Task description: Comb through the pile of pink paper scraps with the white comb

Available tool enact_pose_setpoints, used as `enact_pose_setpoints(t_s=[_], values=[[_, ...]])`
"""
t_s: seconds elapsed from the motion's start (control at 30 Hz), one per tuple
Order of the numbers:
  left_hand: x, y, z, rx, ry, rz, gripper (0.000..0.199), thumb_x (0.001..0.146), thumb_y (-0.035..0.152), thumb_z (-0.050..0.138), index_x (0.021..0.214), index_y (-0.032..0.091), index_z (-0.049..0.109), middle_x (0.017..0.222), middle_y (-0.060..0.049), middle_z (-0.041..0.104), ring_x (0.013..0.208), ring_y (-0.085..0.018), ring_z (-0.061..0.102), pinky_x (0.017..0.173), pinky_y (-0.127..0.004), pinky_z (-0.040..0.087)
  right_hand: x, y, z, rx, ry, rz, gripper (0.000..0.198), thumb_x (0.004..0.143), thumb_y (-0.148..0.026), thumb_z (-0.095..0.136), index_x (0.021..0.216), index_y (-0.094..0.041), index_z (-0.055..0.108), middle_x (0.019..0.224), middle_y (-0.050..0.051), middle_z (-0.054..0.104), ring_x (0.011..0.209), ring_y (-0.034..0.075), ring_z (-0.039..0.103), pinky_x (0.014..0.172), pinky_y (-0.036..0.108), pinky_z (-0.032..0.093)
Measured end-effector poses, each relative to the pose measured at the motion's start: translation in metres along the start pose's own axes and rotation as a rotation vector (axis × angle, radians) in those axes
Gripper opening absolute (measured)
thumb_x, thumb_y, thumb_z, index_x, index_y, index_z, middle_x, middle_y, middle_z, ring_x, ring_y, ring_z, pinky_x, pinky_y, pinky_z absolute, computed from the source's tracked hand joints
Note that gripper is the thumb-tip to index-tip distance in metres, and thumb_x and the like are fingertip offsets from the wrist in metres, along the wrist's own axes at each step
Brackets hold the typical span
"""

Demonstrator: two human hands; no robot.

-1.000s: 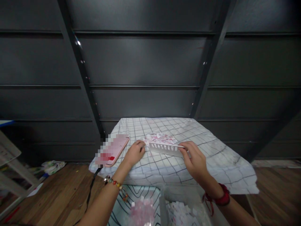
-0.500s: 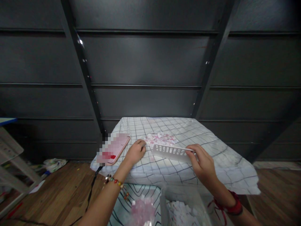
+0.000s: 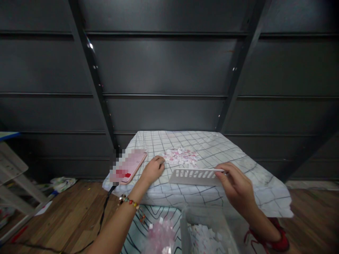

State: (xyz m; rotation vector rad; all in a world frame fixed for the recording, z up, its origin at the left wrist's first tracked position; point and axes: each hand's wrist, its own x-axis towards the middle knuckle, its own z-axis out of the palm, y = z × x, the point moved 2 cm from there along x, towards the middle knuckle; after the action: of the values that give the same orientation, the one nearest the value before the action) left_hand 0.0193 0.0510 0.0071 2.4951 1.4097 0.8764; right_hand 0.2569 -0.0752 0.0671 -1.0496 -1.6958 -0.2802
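Note:
On the checked cloth lies a loose pile of small white and pink paper-like pieces (image 3: pixel 181 156). My left hand (image 3: pixel 153 169) rests at the pile's left edge, fingers curled and close together; whatever may be in them is hidden. My right hand (image 3: pixel 235 183) pinches the right end of a white slotted plastic tray (image 3: pixel 194 179) between thumb and fingers. The tray stands tilted on its long side in front of the pile, its row of slots along the top. What lies behind it is partly hidden.
A pink phone (image 3: pixel 134 165) with a black cable lies at left on the cloth (image 3: pixel 206 141). Below are a clear plastic box (image 3: pixel 185 225) of white pieces and a striped tray (image 3: pixel 135 229) with pink plastic packets (image 3: pixel 160 234). Dark panels (image 3: pixel 164 70) rise behind.
My right hand has moved right and towards me, and the slotted tray has swung level and slightly nearer, showing more of the pile. My left hand has hardly moved.

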Motion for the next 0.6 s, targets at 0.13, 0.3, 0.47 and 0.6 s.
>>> enact_pose_setpoints(t_s=[0.13,0.3,0.47,0.6], values=[[0.0,-0.001,0.001,0.003,-0.009,0.004,0.026,0.077,0.01,0.042,0.094,0.014,0.062,0.102,-0.009,0.06,0.098,-0.018,0.055,0.091,-0.031,0.042,0.011,0.038,0.0,-0.02,0.083,0.115,0.01,0.081,-0.027,0.049,0.078,-0.02,0.055,0.072,0.001,0.058,0.065,0.014,0.053,0.058,0.026,0.04],[-0.001,-0.001,0.0,0.009,-0.01,0.005,0.027,0.077,0.009,0.041,0.094,0.013,0.062,0.102,-0.009,0.06,0.099,-0.019,0.055,0.092,-0.032,0.042,0.033,0.093,0.023,0.042,0.186,0.256,0.019,0.077,-0.034,0.05,0.083,-0.018,0.057,0.077,0.003,0.059,0.068,0.016,0.052,0.063,0.03,0.041],[-0.001,0.001,-0.002,0.009,-0.011,0.006,0.026,0.077,0.009,0.042,0.094,0.014,0.062,0.102,-0.008,0.06,0.098,-0.018,0.055,0.093,-0.032,0.042,0.045,0.121,0.054,0.096,0.251,0.253,0.021,0.078,-0.035,0.048,0.085,-0.017,0.057,0.081,0.004,0.059,0.073,0.017,0.052,0.067,0.032,0.04],[0.0,0.0,-0.001,0.012,-0.008,-0.003,0.026,0.077,0.009,0.042,0.094,0.014,0.062,0.103,-0.008,0.06,0.099,-0.019,0.055,0.093,-0.032,0.041,0.051,0.124,0.069,0.101,0.246,0.215,0.021,0.08,-0.035,0.046,0.084,-0.018,0.057,0.078,0.004,0.057,0.074,0.017,0.051,0.068,0.032,0.041]])
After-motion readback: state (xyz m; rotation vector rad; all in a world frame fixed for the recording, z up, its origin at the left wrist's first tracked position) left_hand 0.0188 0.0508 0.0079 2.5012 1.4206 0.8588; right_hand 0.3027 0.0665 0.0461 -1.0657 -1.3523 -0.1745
